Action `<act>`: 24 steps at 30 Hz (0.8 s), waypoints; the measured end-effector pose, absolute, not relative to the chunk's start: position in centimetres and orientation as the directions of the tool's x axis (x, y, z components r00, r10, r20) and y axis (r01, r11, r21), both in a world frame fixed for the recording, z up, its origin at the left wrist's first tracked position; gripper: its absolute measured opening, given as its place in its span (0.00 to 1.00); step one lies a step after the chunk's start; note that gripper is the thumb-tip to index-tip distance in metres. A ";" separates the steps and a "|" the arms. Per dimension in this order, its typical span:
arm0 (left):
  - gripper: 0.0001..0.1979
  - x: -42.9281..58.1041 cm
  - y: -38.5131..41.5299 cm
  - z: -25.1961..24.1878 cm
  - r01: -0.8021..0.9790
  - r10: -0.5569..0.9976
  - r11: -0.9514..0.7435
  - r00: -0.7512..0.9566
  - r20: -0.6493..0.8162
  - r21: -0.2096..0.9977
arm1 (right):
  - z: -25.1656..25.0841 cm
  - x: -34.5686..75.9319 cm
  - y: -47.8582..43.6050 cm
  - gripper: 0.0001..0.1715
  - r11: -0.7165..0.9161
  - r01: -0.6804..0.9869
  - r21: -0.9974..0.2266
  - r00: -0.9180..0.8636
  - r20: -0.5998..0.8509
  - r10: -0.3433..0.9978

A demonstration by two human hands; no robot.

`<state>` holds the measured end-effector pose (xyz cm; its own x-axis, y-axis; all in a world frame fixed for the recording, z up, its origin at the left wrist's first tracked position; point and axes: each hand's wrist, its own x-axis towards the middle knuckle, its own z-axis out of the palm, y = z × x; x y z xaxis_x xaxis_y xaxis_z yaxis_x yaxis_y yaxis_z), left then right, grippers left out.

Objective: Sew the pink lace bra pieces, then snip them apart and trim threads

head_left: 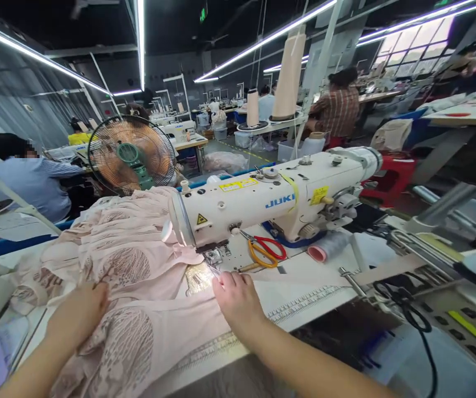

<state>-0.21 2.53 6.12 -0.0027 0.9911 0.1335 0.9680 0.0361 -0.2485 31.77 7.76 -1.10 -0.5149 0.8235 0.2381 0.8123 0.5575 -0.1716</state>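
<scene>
A pale pink bra (186, 320) with lace-patterned cups lies across the sewing machine table. My right hand (240, 307) is closed on the end of its band, just in front of the needle area. A thin, light sliver shows by those fingertips, too small to name. My left hand (82, 309), slightly blurred, has its fingers curled into the bra fabric at the left. The white sewing machine (246, 207) stands behind my hands, its lamp lighting the metal needle plate (198, 278). Scissors with red and orange handles (265, 251) lie to the right of the needle.
More pink bras (117, 221) are heaped left of the machine head. A grey thread spool (329, 247) lies at the right, and a ruler strip (304, 301) runs along the table. Beyond stand a fan (132, 155), large thread cones (288, 77) and seated co-workers.
</scene>
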 end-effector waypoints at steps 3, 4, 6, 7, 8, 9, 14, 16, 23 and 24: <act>0.16 4.5 2.0 6.6 0.957 0.991 0.088 -0.056 0.121 -0.278 | -2.9 30.7 7.4 0.13 0.551 0.820 -0.155 -0.481 0.334 0.811; 0.16 6.2 2.1 6.4 0.974 0.994 0.066 -0.045 0.097 -0.215 | -3.6 30.3 7.2 0.12 0.554 0.818 -0.154 -0.476 0.358 0.803; 0.16 9.2 2.8 5.4 0.996 0.997 -0.050 0.055 0.063 -0.075 | -5.0 29.3 6.8 0.10 0.567 0.809 -0.155 -0.470 0.408 0.783; 0.16 10.4 3.6 4.6 0.990 0.988 -0.143 0.144 0.056 -0.017 | -5.7 28.7 6.6 0.11 0.582 0.799 -0.154 -0.476 0.430 0.767; 0.16 11.3 4.5 3.9 0.970 0.969 -0.240 0.239 0.058 0.024 | -6.3 28.2 6.4 0.14 0.604 0.783 -0.151 -0.491 0.448 0.747; 0.16 11.9 5.6 3.1 0.946 0.947 -0.320 0.318 0.056 0.043 | -6.8 27.8 6.3 0.18 0.631 0.762 -0.146 -0.512 0.461 0.725; 0.21 10.4 11.9 0.5 0.949 0.950 -0.311 0.311 0.011 0.047 | -7.4 27.7 6.6 0.30 0.744 0.651 -0.150 -0.630 0.440 0.640; 0.18 9.2 13.7 0.2 0.963 0.965 -0.262 0.261 0.016 0.069 | -6.6 28.3 7.3 0.31 0.786 0.583 -0.208 -0.694 0.376 0.614; 0.13 8.4 16.7 0.6 0.989 0.996 0.092 -0.093 0.008 0.115 | -4.0 29.2 9.5 0.33 0.839 0.422 -0.344 -0.839 0.202 0.505; 0.13 8.6 16.9 0.8 0.984 0.991 0.136 -0.137 0.001 0.119 | -3.8 29.2 9.8 0.33 0.844 0.410 -0.345 -0.849 0.194 0.491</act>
<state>8.58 16.87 0.81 -0.1374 0.9905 0.0010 0.9835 0.1363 0.1187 29.21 9.78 -3.82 -0.8491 0.4913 0.1940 0.4096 0.8444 -0.3452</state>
